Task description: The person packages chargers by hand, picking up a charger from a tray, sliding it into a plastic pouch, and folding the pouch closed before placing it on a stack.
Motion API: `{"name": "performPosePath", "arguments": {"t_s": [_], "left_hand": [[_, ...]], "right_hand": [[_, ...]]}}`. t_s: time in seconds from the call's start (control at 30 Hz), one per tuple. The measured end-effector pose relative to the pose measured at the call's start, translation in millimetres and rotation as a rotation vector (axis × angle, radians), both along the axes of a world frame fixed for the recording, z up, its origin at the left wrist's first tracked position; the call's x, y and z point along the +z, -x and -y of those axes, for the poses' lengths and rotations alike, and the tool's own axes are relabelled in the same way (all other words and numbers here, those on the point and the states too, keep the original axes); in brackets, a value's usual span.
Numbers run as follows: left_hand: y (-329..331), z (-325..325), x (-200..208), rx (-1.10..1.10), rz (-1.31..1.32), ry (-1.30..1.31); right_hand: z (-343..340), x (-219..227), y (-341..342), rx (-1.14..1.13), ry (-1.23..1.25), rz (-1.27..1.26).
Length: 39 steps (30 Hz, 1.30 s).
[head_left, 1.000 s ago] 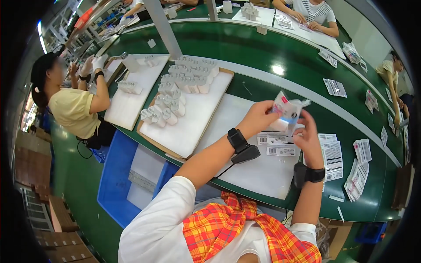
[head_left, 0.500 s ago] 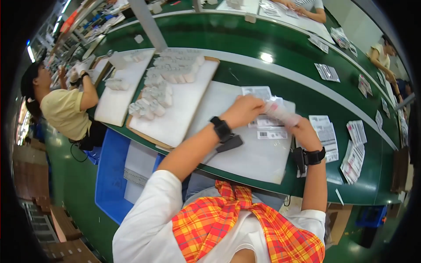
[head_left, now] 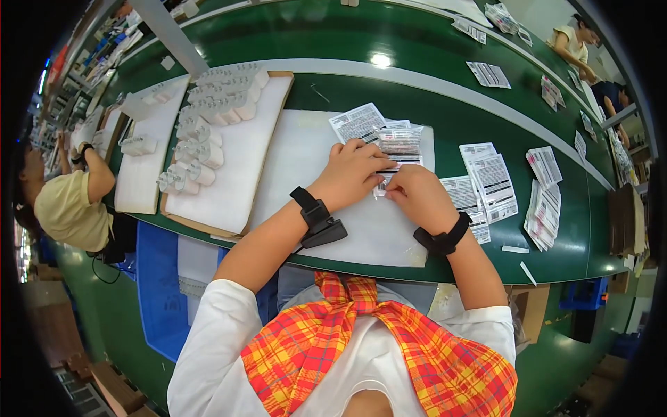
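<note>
My left hand [head_left: 354,172] lies over a printed plastic packet [head_left: 401,142] on the white foam sheet [head_left: 292,149], fingers stretched out across it. Close by on the right, my right hand [head_left: 422,198] has its fingertips pinched at the packet's near end. The hands partly hide the packet. Under and behind it lie more flat printed packets [head_left: 356,122], overlapping loosely. A black band with a box-shaped unit sits on each wrist.
White cylindrical containers [head_left: 201,142] stand in rows on a foam-covered board to the left. Stacks of printed packets [head_left: 490,186] lie at right on the green table [head_left: 455,132]. A blue bin [head_left: 154,292] is below the table edge. A co-worker [head_left: 73,201] works at far left.
Both hands have come down from holding a pinkish translucent plastic wrap in the air onto the packet. The view has shifted too. The wrap no longer shows between my hands.
</note>
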<state>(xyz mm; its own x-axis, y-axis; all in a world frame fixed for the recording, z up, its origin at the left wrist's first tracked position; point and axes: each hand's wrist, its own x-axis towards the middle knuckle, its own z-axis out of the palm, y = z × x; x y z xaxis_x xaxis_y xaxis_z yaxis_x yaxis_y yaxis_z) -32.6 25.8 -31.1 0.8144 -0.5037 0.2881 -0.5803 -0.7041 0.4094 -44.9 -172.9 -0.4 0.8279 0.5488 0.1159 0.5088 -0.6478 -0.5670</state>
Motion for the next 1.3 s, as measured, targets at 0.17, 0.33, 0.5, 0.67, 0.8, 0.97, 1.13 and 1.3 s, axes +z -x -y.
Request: {"name": "performPosePath", "arguments": {"t_s": [0.17, 0.33, 0.5, 0.67, 0.8, 0.97, 1.13, 1.3], "left_hand": [[-3, 3, 2, 0.003, -0.027, -0.014], [-4, 12, 5, -0.047, -0.046, -0.047], [4, -16, 21, -0.075, -0.035, 0.044], [-9, 6, 32, -0.041, -0.095, -0.048], [-6, 15, 24, 0.034, 0.008, -0.043], [0, 8, 22, 0.064, 0.143, -0.141], [1, 8, 33, 0.132, 0.039, -0.064], [-1, -6, 24, 0.134, 0.044, 0.033]], "right_hand": [[-1, -7, -8, 0.032, -0.006, -0.025], [38, 9, 2, 0.294, -0.080, 0.014], [189, 52, 109, -0.548, -0.327, -0.080], [341, -16, 266, -1.344, 0.631, -0.235], [237, 33, 206, -0.991, 0.300, 0.150], [63, 39, 44, -0.393, -0.109, -0.074], [43, 22, -35, -0.331, 0.207, -0.239], [42, 41, -48, -0.147, 0.231, 0.051]]}}
